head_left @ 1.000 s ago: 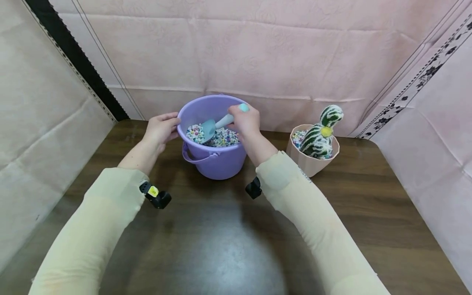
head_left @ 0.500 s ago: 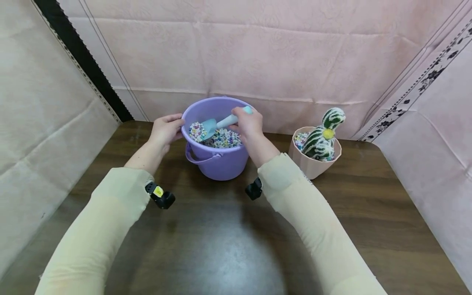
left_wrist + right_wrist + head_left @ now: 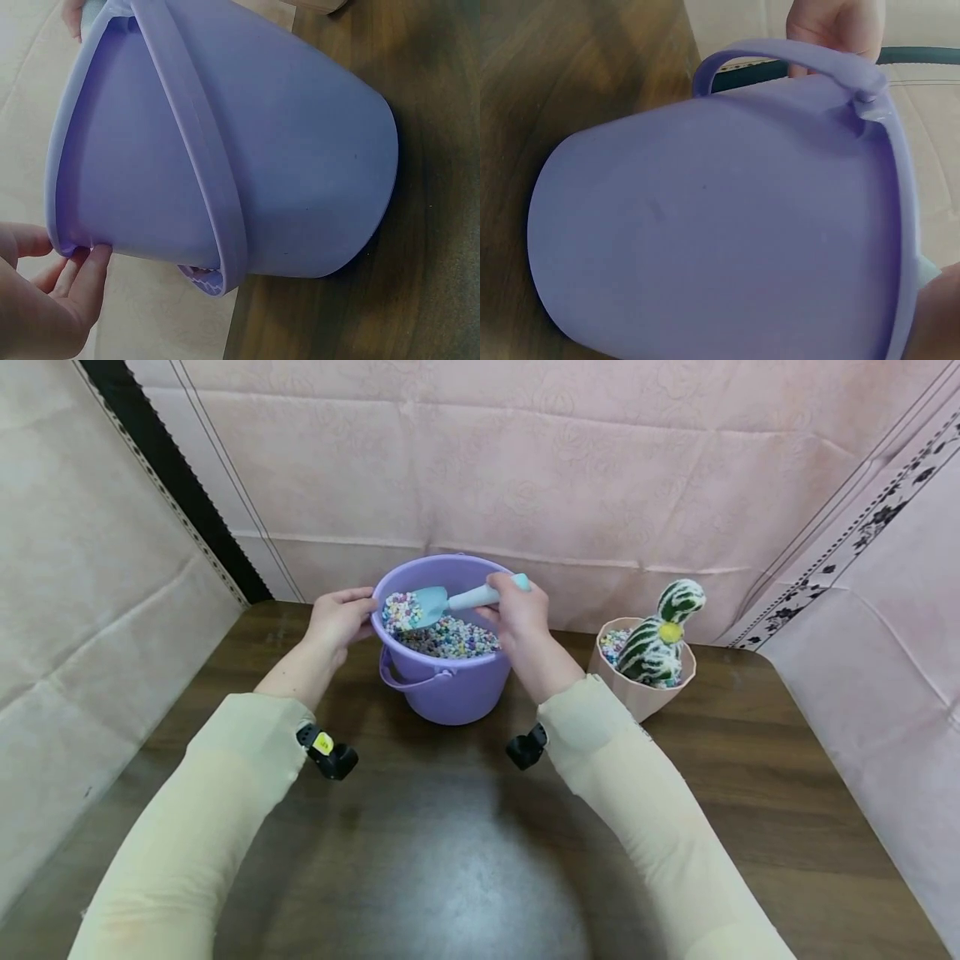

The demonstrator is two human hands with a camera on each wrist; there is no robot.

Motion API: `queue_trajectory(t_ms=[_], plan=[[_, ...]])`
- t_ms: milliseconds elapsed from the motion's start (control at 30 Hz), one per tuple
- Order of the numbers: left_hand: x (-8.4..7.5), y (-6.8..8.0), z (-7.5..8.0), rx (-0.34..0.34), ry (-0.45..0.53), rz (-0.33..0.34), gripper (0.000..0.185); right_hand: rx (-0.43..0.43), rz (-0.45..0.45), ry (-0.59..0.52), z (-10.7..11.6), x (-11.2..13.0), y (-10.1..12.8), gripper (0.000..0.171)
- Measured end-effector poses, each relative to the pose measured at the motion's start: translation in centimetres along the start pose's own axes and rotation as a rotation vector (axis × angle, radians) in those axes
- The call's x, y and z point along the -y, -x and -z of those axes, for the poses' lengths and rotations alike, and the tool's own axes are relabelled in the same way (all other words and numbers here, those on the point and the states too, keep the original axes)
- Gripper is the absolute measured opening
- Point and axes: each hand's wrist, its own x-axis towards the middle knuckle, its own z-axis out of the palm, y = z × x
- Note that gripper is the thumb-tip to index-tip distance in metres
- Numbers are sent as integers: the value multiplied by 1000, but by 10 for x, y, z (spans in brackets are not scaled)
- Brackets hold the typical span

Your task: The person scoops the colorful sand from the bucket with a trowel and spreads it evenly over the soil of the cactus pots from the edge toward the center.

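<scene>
A purple bucket [image 3: 457, 697] stands on the table, partly filled with small multicoloured beads [image 3: 457, 639]. At its left rim, my left hand [image 3: 336, 625] pinches the edge; thumb and fingers [image 3: 94, 277] show on either side of it in the left wrist view. My right hand [image 3: 521, 617] grips the handle of a light blue toy shovel [image 3: 431, 606], which is tilted inside the bucket with its blade leftward, loaded with beads. In the right wrist view the bucket wall [image 3: 720, 225] hides most of the right hand and shovel. The bucket's handle [image 3: 202, 150] hangs down at the front.
Right of the bucket stands a beige faceted pot [image 3: 637, 697] holding similar beads and a green-and-white fuzzy cactus [image 3: 647, 647] with a yellow flower. A pale cloth [image 3: 525, 477] hangs behind the brown wooden table [image 3: 450, 860], with more cloth at both sides.
The shovel has risen in the bucket and levelled out, carrying beads, as my right hand moved slightly right. My left hand has stayed at the rim. The head view has shifted slightly.
</scene>
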Motion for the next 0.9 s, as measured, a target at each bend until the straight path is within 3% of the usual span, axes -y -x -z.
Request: queue_trajectory(t_ms=[233,433,533,700,900], plan=[[-1,1,-4,-6,4,-4,44,-9,-31,-143,14,10,1,1],[1,0,-6,-17,2,-15,44,3,-50,-204,30,17,0,5],[1,0,-7,-56,-14,-27,42,1,-63,-230,36,24,0,4],[-4,3,-5,-170,-29,-107,41,-2,-64,-262,49,42,3,5],[-21,11,-7,-224,96,-197,37,20,-59,-327,68,70,12,4]])
